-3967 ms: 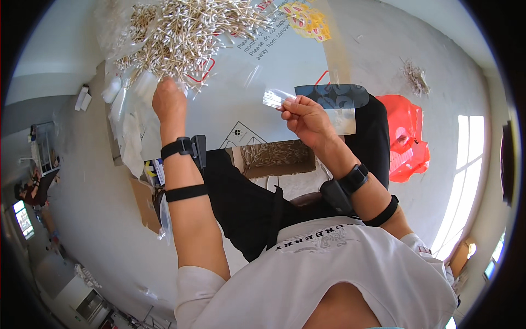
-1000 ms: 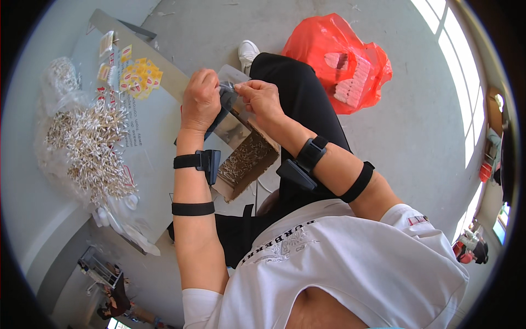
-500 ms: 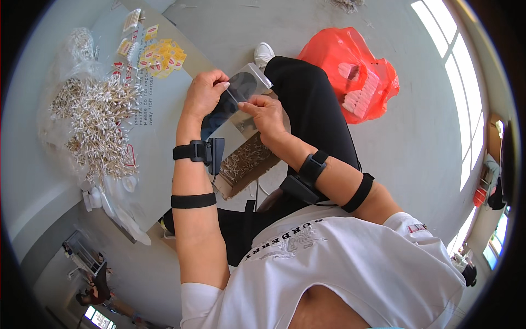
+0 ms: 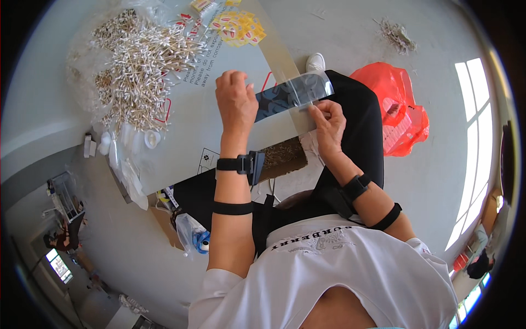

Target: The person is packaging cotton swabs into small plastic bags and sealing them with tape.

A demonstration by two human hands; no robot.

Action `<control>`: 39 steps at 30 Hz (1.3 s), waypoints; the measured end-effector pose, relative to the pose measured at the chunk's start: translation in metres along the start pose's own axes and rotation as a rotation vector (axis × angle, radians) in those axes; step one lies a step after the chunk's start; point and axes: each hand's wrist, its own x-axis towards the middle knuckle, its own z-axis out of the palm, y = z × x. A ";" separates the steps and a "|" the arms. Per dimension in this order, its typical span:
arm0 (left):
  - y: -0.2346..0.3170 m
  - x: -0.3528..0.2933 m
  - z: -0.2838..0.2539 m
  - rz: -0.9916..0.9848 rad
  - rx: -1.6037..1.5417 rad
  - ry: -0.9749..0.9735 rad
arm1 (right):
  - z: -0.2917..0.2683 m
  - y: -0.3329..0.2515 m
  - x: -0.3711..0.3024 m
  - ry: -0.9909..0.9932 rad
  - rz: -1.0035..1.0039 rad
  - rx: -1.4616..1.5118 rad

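Between thumb and forefinger, my right hand (image 4: 330,125) pinches the lower edge of a clear plastic bag (image 4: 312,90). The bag stretches out flat over the table corner, its lower-left part showing dark bluish. My left hand (image 4: 236,101) is off the bag, raised over the table just left of it, fingers loosely bent and apart with nothing in them. Left of that hand lies a big heap of cotton swabs (image 4: 145,68), partly inside a clear sack. Small yellow printed cards (image 4: 240,27) are piled beyond my left hand. A cardboard box (image 4: 285,159) of swabs sits below the table edge.
On the floor to the right rests a red plastic bag (image 4: 383,82) with pale packs inside. Farther off lies a small heap of swabs (image 4: 395,35). White plastic cups (image 4: 152,139) stand near the table's left edge. My leg (image 4: 356,115) is beside the table corner.
My left hand has let go of the clear bag and moved left. My right hand still holds it. The view has shifted, so the table shows more to the right.
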 end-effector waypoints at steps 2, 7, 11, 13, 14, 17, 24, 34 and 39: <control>-0.032 -0.023 -0.026 -0.071 0.205 0.068 | -0.010 -0.010 -0.005 -0.034 -0.047 0.000; -0.089 -0.075 -0.055 -0.101 0.349 0.011 | 0.038 -0.050 -0.015 -0.357 -0.340 -0.066; -0.080 -0.099 -0.066 -0.082 0.162 -0.048 | 0.084 -0.057 -0.018 -0.617 -0.253 -0.046; -0.082 -0.111 -0.076 -0.053 0.158 -0.109 | 0.102 -0.060 -0.025 -0.649 -0.273 -0.100; -0.080 -0.113 -0.079 -0.026 0.161 -0.063 | 0.110 -0.059 -0.026 -0.673 -0.258 -0.087; -0.078 -0.125 -0.104 -0.156 0.232 -0.148 | 0.123 -0.056 -0.034 -0.716 -0.301 -0.129; -0.119 -0.161 -0.142 -0.392 0.335 -0.140 | 0.158 -0.058 -0.038 -0.831 -0.404 -0.247; -0.198 -0.154 -0.182 -0.632 0.311 0.083 | 0.288 -0.070 -0.059 -0.922 -1.052 -0.450; -0.174 -0.147 -0.165 -0.699 0.260 0.138 | 0.308 -0.052 -0.048 -0.837 -1.159 -0.671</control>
